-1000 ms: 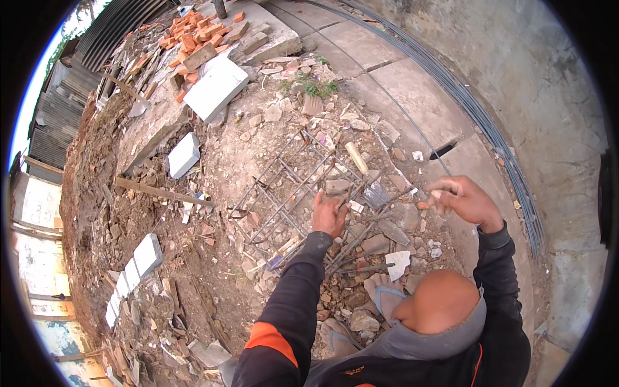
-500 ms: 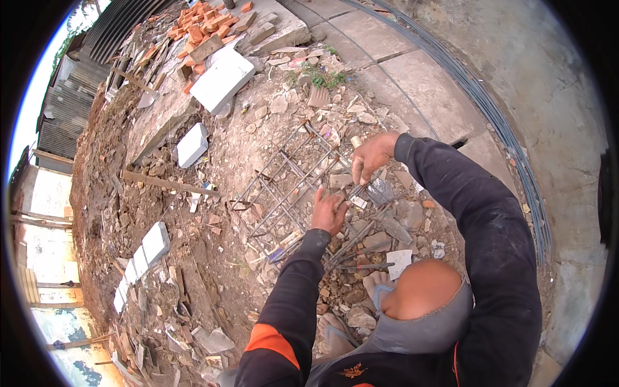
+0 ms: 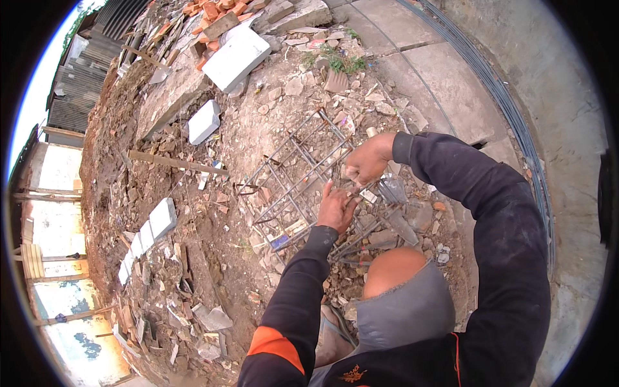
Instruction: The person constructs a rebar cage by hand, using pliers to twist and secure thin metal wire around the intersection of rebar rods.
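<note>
A frame of thin metal rods (image 3: 291, 193) lies on the rubble-strewn ground, in front of the person, with both hands at its right-hand edge. The left hand (image 3: 336, 209) reaches up from below, its index finger stretched forward; what its other fingers close on, if anything, I cannot tell. The right hand (image 3: 371, 160) comes in from the far side, bent downward, its fingers bunched close to the left hand's; whether they pinch a rod or something finer is hidden by the hand itself

As to progress, the rods already cross one another in an open, box-like shape, so much of the framework looks put together. The spot under the fingers appears to be still in hand, and the pictures are too coarse to show which crossings are fastened and which remain loose

Just beside the hands lie a small pale block (image 3: 368, 196) and a clear plastic bag (image 3: 392, 190). Farther off are a large white slab (image 3: 237, 58), a wooden plank (image 3: 177, 162) and a bundle of long bars (image 3: 509, 103) along the wall (image 3: 567, 129)
</note>
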Action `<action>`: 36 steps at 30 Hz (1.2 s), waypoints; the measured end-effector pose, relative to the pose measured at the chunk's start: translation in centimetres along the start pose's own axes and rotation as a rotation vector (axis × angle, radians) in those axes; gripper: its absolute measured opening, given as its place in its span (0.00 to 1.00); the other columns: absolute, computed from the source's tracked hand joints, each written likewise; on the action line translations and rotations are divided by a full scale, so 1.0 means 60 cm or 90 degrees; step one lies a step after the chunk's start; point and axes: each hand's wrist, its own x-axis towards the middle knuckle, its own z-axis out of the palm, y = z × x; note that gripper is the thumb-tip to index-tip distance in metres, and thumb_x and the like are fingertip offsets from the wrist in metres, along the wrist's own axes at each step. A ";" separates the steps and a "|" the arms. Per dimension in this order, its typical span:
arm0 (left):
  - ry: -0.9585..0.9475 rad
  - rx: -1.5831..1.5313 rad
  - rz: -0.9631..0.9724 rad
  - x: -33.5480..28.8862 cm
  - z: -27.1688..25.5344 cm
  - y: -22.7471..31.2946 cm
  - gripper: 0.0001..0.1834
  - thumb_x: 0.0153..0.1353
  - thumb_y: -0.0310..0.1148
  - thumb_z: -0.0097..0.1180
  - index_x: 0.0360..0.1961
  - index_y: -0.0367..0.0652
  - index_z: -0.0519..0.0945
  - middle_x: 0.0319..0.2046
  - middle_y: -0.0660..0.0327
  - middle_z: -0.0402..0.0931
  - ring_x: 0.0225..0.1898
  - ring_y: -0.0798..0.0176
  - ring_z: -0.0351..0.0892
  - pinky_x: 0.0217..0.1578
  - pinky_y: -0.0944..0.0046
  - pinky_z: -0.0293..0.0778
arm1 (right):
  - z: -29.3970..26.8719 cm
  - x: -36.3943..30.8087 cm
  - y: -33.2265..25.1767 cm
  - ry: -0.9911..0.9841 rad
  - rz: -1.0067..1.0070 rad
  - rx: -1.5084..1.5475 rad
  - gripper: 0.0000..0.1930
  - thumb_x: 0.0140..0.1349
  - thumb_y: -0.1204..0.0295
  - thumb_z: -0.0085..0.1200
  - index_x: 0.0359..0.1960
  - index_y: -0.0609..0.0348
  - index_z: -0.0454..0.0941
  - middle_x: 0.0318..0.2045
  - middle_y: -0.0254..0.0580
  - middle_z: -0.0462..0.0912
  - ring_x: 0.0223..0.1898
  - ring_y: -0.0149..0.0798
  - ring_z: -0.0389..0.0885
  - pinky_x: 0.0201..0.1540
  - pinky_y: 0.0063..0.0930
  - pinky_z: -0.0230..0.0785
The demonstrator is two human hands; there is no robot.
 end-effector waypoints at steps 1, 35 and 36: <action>-0.007 -0.002 -0.002 0.001 0.002 -0.002 0.12 0.66 0.37 0.59 0.43 0.42 0.86 0.35 0.52 0.82 0.48 0.50 0.79 0.72 0.46 0.51 | -0.006 0.010 -0.011 -0.007 0.043 0.000 0.07 0.56 0.69 0.58 0.29 0.60 0.81 0.22 0.39 0.80 0.24 0.36 0.74 0.28 0.37 0.65; 0.023 0.002 -0.081 -0.010 -0.007 0.017 0.13 0.63 0.36 0.58 0.38 0.34 0.84 0.39 0.46 0.83 0.49 0.41 0.77 0.72 0.46 0.49 | 0.277 -0.266 -0.215 0.423 -0.103 0.419 0.14 0.68 0.67 0.55 0.46 0.66 0.81 0.38 0.46 0.85 0.39 0.41 0.85 0.47 0.33 0.76; 0.016 -0.005 -0.073 -0.002 -0.001 0.023 0.13 0.63 0.36 0.58 0.38 0.34 0.84 0.39 0.46 0.83 0.49 0.41 0.77 0.72 0.46 0.49 | 0.314 -0.212 -0.197 0.468 -0.102 0.289 0.16 0.67 0.68 0.55 0.51 0.66 0.79 0.44 0.48 0.85 0.42 0.43 0.84 0.50 0.35 0.76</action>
